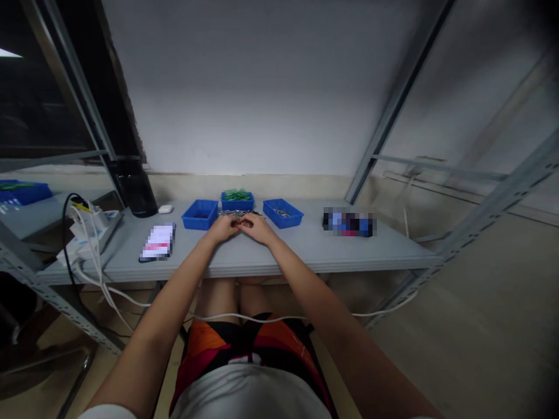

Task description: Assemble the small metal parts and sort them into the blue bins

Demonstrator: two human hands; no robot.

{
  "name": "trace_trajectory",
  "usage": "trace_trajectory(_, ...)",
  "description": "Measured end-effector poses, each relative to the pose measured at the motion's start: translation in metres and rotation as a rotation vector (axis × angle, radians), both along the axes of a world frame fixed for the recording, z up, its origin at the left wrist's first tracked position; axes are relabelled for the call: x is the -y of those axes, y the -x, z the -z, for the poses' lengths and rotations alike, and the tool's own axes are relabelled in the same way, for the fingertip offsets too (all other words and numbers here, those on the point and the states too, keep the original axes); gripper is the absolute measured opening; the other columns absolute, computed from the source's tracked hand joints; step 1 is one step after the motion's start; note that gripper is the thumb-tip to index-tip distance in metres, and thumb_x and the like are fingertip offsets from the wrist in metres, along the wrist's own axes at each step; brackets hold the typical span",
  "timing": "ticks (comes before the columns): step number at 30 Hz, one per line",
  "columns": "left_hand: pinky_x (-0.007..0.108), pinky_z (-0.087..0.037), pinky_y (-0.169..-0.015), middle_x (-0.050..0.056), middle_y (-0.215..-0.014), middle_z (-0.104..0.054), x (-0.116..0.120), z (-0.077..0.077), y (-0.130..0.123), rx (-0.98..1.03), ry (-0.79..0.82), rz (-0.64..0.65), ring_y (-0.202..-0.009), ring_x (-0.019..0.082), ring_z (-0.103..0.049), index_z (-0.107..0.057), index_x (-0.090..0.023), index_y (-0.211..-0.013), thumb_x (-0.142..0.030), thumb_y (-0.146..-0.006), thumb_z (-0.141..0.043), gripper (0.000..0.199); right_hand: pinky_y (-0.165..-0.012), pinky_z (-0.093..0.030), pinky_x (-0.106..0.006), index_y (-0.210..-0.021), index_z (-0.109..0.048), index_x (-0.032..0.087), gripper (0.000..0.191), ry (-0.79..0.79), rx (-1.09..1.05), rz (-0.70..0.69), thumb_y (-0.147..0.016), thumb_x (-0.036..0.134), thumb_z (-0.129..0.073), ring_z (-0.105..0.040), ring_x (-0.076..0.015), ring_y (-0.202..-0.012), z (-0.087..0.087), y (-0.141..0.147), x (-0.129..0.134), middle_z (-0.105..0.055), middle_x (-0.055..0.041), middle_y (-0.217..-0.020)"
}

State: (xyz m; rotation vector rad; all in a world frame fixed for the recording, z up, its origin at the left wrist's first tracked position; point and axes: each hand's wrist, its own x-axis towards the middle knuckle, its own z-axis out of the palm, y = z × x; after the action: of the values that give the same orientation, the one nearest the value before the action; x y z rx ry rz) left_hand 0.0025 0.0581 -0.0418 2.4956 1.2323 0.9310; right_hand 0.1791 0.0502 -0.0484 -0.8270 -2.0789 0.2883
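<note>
My left hand (224, 227) and my right hand (258, 227) meet over the middle of the grey table. The fingers of both are bent together in a pinch, and whatever lies between them is too small to make out. Just behind my hands is a pile of thin metal pieces (233, 213), partly covered by my fingers. To the left of it stands a blue tray (200, 224) that looks dark inside. A second blue tray (238, 205) at the back holds green pieces (237, 195). On the right, a third blue tray (290, 222) contains small metal pieces (282, 212).
A phone (158, 242) lies at the left, with a white case (166, 209) and a black bottle (136, 189) behind it. A power strip (89, 233) with cables occupies the left end. A second, blurred device (349, 223) rests at the right. Metal shelf posts (399, 99) flank the table.
</note>
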Motion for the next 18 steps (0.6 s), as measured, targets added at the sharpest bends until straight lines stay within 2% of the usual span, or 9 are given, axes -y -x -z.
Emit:
trace_trajectory(6,0.025,-0.043,-0.066,0.005,-0.073,-0.069,-0.001,0.000,0.000,-0.096,-0.028,-0.045,-0.067,0.016,-0.057,-0.071,-0.014,-0.081,-0.023,-0.076,-0.057,0.018,-0.068,-0.040,-0.024,-0.083,-0.068,0.017,0.011,-0.007,-0.012,0.019,-0.081,0.020,-0.058,-0.054,-0.0130,-0.070,0.003,-0.001,-0.005,-0.065,-0.0026,-0.078)
trace_trajectory(13,0.027,-0.047,-0.073,0.007,-0.088,-0.069,-0.001,-0.007,0.002,0.059,-0.133,-0.116,-0.076,0.017,-0.060,-0.071,-0.014,-0.091,-0.020,-0.080,-0.057,0.019,-0.068,-0.043,-0.024,-0.083,-0.065,0.017,0.012,0.100,-0.129,0.066,-0.081,0.024,-0.056,-0.056,-0.0130,-0.067,0.006,-0.005,-0.011,-0.067,-0.0019,-0.077)
trace_trajectory(18,0.028,-0.048,-0.074,0.008,-0.089,-0.069,-0.001,-0.009,0.002,0.105,-0.162,-0.095,-0.075,0.016,-0.060,-0.072,-0.014,-0.093,-0.022,-0.081,-0.060,0.018,-0.072,-0.044,-0.026,-0.084,-0.064,0.017,0.011,0.134,-0.135,0.078,-0.082,0.023,-0.055,-0.057,-0.0141,-0.070,0.009,-0.005,-0.015,-0.066,-0.0024,-0.078)
